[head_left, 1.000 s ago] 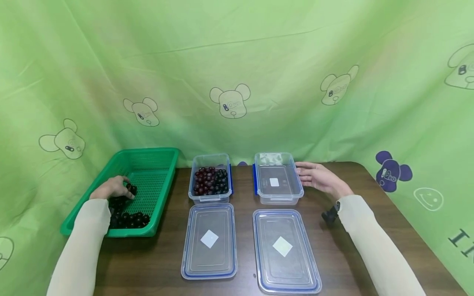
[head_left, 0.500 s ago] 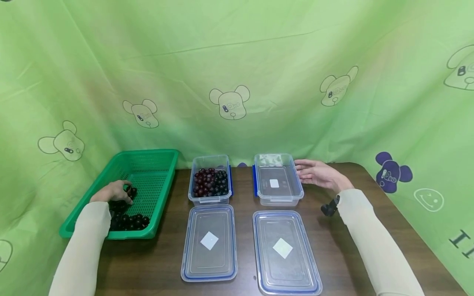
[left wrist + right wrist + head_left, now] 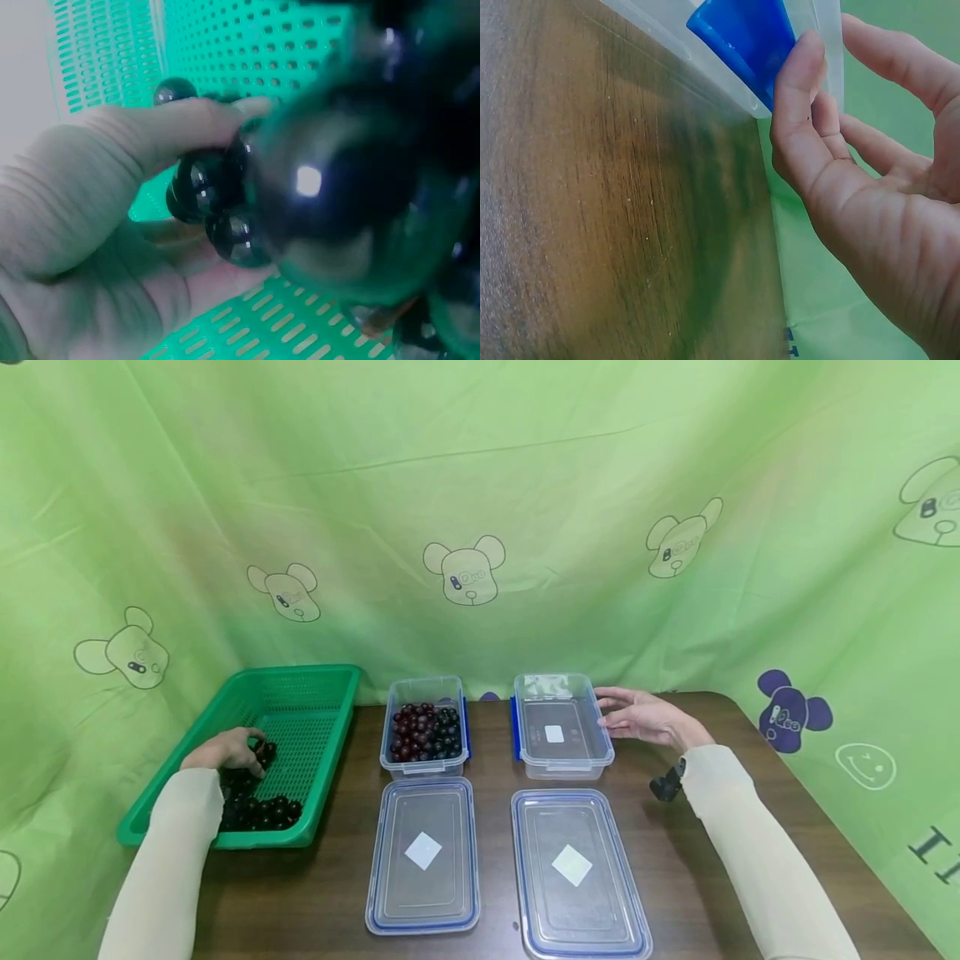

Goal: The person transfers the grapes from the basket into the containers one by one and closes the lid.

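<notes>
My left hand (image 3: 225, 750) is down inside the green plastic basket (image 3: 341, 727). Its thumb and fingers grip some dark grapes (image 3: 199, 184), plain to see in the left wrist view; a large blurred grape fills the foreground there. More dark grapes (image 3: 262, 812) lie heaped at the basket's near end, partly under the hand. At the right, my right hand (image 3: 645, 718) is beside a clear box (image 3: 570, 768) with nothing but a white label showing in it. Its fingers are loosely bent, with fingertips right at the blue side latch (image 3: 742, 37) in the right wrist view.
A second clear box (image 3: 427, 768), holding red and black grapes (image 3: 426, 731), stands between the basket and the other box. Two blue-rimmed lids (image 3: 423, 893) (image 3: 585, 910) lie flat on the brown table (image 3: 337, 893) in front. A green printed cloth (image 3: 465, 460) hangs close behind.
The left hand has shifted slightly among the grapes, its fingers closer round them. The right thumb and fingers have spread a little at the box's side; the boxes and lids stay put.
</notes>
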`<act>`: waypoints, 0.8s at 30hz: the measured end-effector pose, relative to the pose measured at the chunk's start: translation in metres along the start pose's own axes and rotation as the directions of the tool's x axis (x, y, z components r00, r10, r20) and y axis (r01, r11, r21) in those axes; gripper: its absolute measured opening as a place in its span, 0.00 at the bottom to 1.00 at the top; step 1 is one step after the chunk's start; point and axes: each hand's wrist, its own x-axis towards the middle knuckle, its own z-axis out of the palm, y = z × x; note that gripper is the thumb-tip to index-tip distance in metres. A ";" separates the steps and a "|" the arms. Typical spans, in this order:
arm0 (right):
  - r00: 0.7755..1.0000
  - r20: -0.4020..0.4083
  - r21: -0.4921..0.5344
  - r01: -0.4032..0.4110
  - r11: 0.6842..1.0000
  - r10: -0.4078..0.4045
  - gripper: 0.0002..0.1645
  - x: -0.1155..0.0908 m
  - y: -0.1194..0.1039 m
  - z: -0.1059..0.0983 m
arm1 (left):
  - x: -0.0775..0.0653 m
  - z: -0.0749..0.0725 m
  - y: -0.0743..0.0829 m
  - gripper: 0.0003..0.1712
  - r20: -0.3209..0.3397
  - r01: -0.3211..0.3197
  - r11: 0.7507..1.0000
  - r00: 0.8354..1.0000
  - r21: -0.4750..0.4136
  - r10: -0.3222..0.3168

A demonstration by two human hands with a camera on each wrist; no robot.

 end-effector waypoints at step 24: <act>1.000 -0.005 0.030 -0.017 0.999 0.017 0.52 0.003 -0.001 0.002 | -0.001 -0.007 -0.004 0.41 -0.046 -0.018 0.998 0.999 -0.054 0.016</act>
